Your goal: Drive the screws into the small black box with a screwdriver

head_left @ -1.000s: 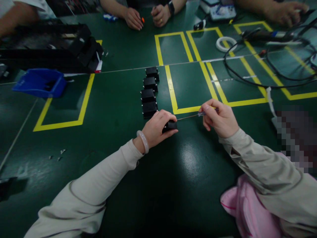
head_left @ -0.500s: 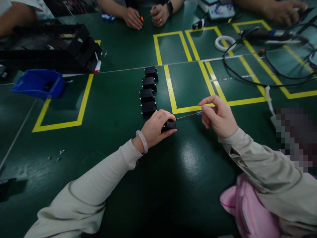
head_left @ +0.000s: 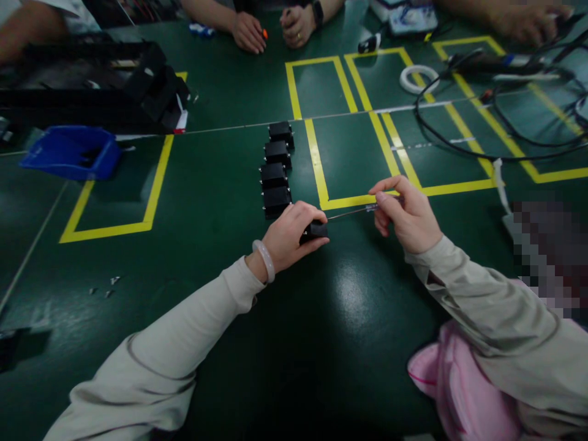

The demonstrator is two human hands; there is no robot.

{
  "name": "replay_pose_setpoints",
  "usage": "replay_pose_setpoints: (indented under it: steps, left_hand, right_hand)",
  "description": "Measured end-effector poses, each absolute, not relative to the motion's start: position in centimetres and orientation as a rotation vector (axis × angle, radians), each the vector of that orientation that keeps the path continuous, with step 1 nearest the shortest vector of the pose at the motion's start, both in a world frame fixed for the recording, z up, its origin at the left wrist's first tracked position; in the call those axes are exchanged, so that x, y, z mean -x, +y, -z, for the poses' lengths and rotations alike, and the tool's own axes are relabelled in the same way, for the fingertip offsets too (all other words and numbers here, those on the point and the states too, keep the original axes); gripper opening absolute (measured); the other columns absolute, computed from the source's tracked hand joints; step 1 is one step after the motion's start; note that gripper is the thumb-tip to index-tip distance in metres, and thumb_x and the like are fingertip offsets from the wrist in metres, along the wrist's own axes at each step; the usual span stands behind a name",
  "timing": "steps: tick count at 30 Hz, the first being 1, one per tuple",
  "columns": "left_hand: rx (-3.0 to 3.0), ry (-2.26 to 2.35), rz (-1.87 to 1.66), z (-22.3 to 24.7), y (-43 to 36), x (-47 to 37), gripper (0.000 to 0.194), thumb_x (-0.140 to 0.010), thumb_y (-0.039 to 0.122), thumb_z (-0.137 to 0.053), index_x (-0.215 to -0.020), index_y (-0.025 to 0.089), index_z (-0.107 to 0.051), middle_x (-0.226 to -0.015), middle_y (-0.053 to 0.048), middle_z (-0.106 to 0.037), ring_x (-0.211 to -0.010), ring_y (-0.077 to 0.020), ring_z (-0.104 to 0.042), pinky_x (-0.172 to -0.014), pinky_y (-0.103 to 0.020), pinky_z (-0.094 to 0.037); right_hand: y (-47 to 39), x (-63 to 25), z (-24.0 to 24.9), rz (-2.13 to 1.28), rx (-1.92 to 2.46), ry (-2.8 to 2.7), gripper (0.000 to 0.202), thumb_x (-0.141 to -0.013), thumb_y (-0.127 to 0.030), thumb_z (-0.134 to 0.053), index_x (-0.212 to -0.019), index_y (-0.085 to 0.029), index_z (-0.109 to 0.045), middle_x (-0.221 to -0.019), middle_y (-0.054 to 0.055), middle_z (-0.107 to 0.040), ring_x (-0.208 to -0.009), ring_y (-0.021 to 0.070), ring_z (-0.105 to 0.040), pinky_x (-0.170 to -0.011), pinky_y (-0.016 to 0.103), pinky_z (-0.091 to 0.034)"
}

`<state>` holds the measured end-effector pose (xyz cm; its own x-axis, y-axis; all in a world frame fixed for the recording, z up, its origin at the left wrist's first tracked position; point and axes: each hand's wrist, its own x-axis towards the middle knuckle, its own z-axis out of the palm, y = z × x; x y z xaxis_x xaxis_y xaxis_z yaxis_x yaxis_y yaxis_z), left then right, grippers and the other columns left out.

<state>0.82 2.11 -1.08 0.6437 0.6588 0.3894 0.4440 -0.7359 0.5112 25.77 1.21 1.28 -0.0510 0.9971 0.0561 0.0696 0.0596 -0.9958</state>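
Observation:
My left hand [head_left: 293,237] is wrapped round a small black block [head_left: 316,231] on the green table. In my right hand [head_left: 404,211] is a thin screwdriver [head_left: 349,213], pinched by its clear handle, its shaft pointing left. The shaft's tip reaches the right side of the held block near my left fingers; the exact contact is too small to tell. Beyond my left hand, several similar black blocks [head_left: 276,175] with small metal pins at their sides stand in a row.
A blue bin [head_left: 73,152] and a black frame [head_left: 147,92] are at the left. Several screws [head_left: 110,286] lie nearer. A white tape roll [head_left: 419,79] and black cable [head_left: 432,131] are at the right, pink cloth [head_left: 463,380] below. Another person's hands [head_left: 271,30] rest across the table.

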Motion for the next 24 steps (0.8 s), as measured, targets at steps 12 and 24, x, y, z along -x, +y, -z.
replay_pose_setpoints:
  steps: [12,24]
  left_hand:
    - [-2.493,0.883,-0.789,1.06,2.12,-0.78,0.027,-0.093,0.028,-0.068,-0.114,0.016,-0.055,-0.112,-0.01,-0.063,-0.106,-0.0229,-0.059,-0.095,-0.041,-0.052]
    - [-2.461,0.906,-0.758,0.98,2.05,-0.8,0.026,-0.094,0.03,-0.067,-0.114,0.018,-0.055,-0.113,-0.01,-0.063,-0.108,-0.0235,-0.06,-0.096,-0.043,-0.052]
  right_hand:
    - [1.13,-25.61,-1.36,-1.093,1.227,-1.362,0.016,-0.091,-0.029,-0.066,-0.094,-0.022,-0.052,-0.05,-0.009,-0.048,-0.035,0.0085,-0.046,-0.034,0.023,-0.031]
    - [1.13,-25.63,-1.33,-1.136,1.214,-1.346,0.015,-0.092,-0.032,-0.066,-0.094,-0.023,-0.053,-0.048,-0.009,-0.048,-0.036,0.0093,-0.044,-0.036,0.024,-0.033]
